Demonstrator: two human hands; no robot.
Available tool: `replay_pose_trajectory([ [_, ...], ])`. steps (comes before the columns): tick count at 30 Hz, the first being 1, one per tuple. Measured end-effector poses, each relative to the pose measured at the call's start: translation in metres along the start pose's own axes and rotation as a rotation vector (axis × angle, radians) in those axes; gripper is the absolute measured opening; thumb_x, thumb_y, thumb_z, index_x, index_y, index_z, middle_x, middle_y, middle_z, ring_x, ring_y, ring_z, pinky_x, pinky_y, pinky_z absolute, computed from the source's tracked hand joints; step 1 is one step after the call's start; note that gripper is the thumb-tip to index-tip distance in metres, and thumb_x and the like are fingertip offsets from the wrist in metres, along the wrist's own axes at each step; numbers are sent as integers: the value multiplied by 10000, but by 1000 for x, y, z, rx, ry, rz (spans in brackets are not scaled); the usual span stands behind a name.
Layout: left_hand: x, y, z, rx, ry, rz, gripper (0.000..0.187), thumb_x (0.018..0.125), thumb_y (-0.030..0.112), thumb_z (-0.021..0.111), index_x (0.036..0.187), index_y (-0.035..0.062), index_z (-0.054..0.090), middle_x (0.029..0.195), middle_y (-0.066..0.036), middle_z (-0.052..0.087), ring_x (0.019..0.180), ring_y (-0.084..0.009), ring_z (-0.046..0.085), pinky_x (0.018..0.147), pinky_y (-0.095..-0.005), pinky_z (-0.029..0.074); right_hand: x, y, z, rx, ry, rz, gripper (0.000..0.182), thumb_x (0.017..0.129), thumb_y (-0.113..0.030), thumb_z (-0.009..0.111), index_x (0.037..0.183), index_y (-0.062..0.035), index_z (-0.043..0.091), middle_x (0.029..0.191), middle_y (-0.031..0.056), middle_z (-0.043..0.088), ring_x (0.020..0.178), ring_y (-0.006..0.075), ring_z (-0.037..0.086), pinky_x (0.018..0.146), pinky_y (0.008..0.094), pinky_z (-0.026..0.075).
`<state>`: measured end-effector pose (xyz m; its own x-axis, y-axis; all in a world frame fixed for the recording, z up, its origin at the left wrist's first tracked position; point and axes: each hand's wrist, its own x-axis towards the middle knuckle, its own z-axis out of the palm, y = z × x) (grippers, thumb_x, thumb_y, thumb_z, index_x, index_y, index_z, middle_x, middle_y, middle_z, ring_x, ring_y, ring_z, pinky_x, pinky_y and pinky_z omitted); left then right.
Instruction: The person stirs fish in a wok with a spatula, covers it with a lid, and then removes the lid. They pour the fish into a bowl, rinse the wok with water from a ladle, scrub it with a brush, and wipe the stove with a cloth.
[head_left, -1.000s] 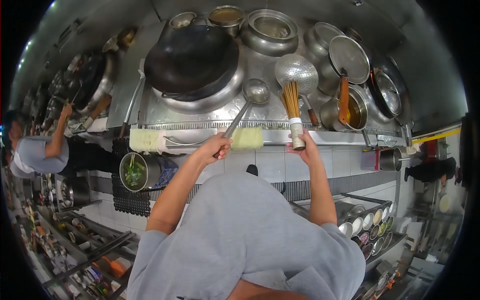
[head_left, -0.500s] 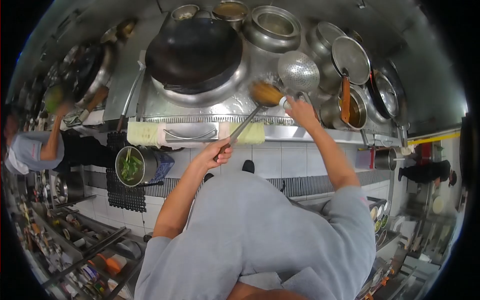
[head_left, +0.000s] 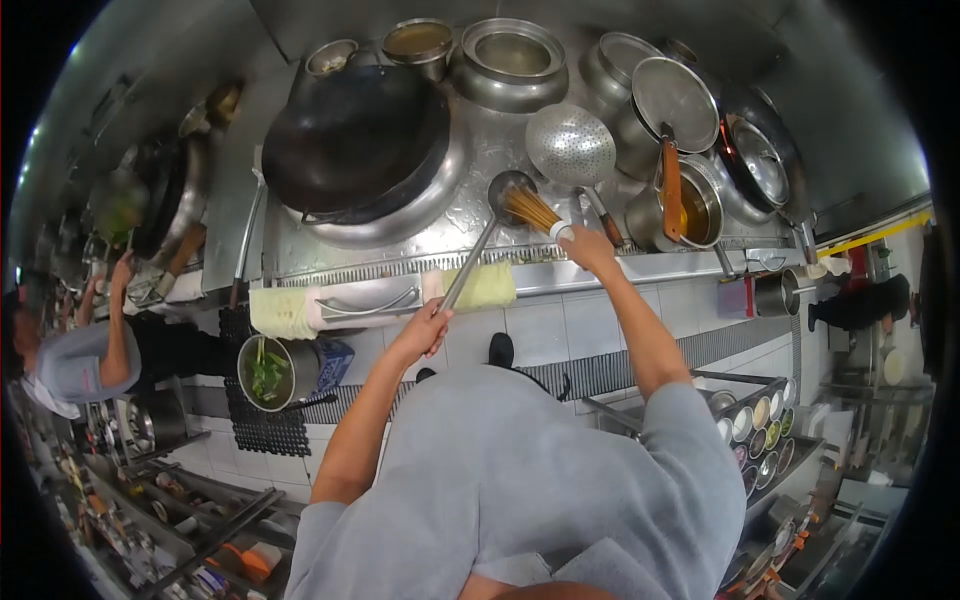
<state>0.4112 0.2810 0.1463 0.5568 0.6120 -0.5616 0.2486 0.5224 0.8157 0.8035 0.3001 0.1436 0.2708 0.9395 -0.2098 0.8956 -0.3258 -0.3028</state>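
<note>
My left hand (head_left: pixel 420 332) is closed around the handle of a long ladle (head_left: pixel 470 265), whose round bowl is over the steel cooktop. In my right hand (head_left: pixel 590 248) is a bamboo wok brush (head_left: pixel 535 212) with a white band; its bristles reach into the ladle's bowl. A large dark wok (head_left: pixel 357 150) sits tilted on the burner ring left of the ladle. Just behind the brush lies a perforated skimmer (head_left: pixel 570 145), with its handle toward my right hand.
Steel pots (head_left: pixel 513 62) line the back of the cooktop. A strainer (head_left: pixel 677 105) rests over a pot on the right. Folded yellow cloths (head_left: pixel 483 290) hang on the front rail. A pot of greens (head_left: pixel 268 375) stands low on the left, near a co-worker (head_left: pixel 80 360).
The brush bristles, blurred before, now show sharply inside the ladle's bowl. My view has turned, so the wok and pots sit farther left. Both hands keep their holds.
</note>
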Motion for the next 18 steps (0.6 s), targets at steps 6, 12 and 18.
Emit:
replay_pose_trajectory([
  [6, 15, 23, -14, -261, -115, -166, 486, 999, 207, 517, 1428, 70, 334, 685, -37, 491, 431, -131, 462, 349, -277, 362, -10, 2, -3, 18, 16, 123, 626, 884, -509, 597, 1345, -90, 534, 1115, 224, 672, 1050, 413, 633, 936, 491, 479],
  [12, -25, 32, -23, 1221, 352, 471, 510, 930, 113, 534, 1423, 88, 403, 868, -183, 606, 746, -377, 645, 646, -480, 524, -42, -9, -43, 189, 355, -236, 557, 906, -442, 600, 1342, -106, 514, 1052, 248, 681, 973, 421, 656, 842, 507, 506],
  [18, -44, 58, -58, 1587, 409, 320, 586, 904, 58, 508, 1450, 255, 433, 909, -164, 620, 685, -365, 659, 636, -472, 543, -19, 3, -63, -68, 122, -168, 614, 891, -448, 619, 1403, -142, 469, 1053, 225, 690, 955, 409, 668, 831, 489, 521],
])
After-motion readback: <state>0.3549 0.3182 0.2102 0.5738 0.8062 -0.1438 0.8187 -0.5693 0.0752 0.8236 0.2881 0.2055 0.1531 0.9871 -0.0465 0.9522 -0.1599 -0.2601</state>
